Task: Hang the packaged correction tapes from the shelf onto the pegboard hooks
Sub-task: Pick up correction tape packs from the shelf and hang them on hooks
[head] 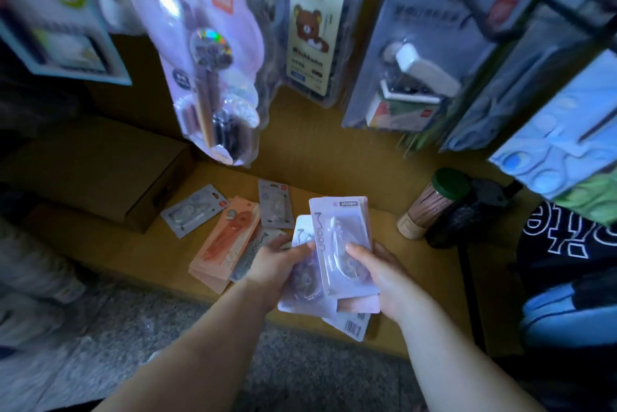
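**A handful of light blister packs, still over the shelf**

We judge these packaged correction tapes (340, 244) to be light and thin: stiff card backs with a clear plastic bubble, slick against each other and apt to slide or fan out in a stack. The best hold looks like the card's edges or lower end, leaving the top end free for a hook; the hang holes themselves we cannot make out.

Our left hand (277, 264) is curled around the left side of the stack, fingers under and thumb on top of a lilac pack. Our right hand (377, 271) grips the front pack, thumb pressed on its bubble, fingers behind. Both are closed on the packs, held just above the wooden shelf (334, 161).

More tapes (227, 234) lie loose on the shelf to the left, beside a cardboard box (110, 174). Hooks (480, 14) above already carry other packaged goods.
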`<move>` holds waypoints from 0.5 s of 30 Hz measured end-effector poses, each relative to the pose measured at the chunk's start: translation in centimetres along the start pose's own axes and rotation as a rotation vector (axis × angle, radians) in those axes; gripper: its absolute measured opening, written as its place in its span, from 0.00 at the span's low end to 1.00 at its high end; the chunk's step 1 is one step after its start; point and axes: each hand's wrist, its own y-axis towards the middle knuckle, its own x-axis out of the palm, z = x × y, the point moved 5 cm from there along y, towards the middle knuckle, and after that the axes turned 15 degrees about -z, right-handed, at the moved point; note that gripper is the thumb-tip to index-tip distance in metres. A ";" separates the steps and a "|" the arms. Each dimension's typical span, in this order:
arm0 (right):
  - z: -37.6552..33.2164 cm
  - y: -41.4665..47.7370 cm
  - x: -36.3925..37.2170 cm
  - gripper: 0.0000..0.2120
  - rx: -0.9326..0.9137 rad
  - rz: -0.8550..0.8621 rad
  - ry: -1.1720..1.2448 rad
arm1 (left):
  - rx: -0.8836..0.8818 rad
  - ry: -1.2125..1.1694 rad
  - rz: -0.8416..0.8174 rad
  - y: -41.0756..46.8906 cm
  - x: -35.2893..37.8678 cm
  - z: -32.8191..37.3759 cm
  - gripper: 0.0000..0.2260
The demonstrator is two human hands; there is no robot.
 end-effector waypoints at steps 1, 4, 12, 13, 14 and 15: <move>-0.5 -0.7 0.5 0.12 -0.020 0.003 0.009 | 0.009 0.025 0.018 -0.8 0.3 0.8 0.17; -2.5 -3.2 2.5 0.03 -0.122 -0.022 0.012 | 0.025 0.028 -0.036 -3.7 1.3 2.9 0.08; -5.3 -12.5 7.1 0.03 -0.188 -0.176 -0.045 | 0.085 -0.104 -0.534 -15.1 5.1 6.9 0.34; -5.5 -13.8 7.6 0.03 -0.206 -0.197 -0.045 | 0.106 -0.096 -0.554 -16.5 5.5 7.2 0.36; -5.7 -14.9 8.2 0.04 -0.232 -0.216 -0.043 | 0.133 -0.092 -0.562 -17.9 5.8 7.5 0.37; -6.0 -16.1 8.8 0.04 -0.260 -0.230 -0.041 | 0.161 -0.082 -0.562 -19.3 6.1 7.9 0.36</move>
